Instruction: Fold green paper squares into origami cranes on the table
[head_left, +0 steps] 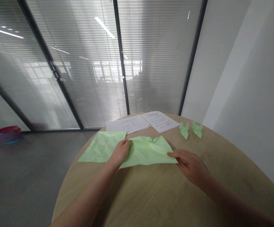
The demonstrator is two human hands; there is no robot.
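A creased sheet of light green paper (pixel 148 153) is stretched between my two hands just above the table. My left hand (pixel 122 151) grips its left end, fingers curled over the edge. At the lower right corner, my right hand (pixel 189 164) pinches the paper between thumb and fingers. The sheet's upper edge is bent and wavy near the middle. Beside my left hand, a second creased green sheet (pixel 99 148) lies on the table, partly covered by that hand.
Two small folded green paper figures (pixel 183 130) lie at the table's right. Printed white sheets (pixel 159 121) lie along the far edge of the round wooden table (pixel 146 195). Beyond stands a glass partition with blinds (pixel 156 63); a pink and blue basket (pixel 8 134) sits on the floor at left.
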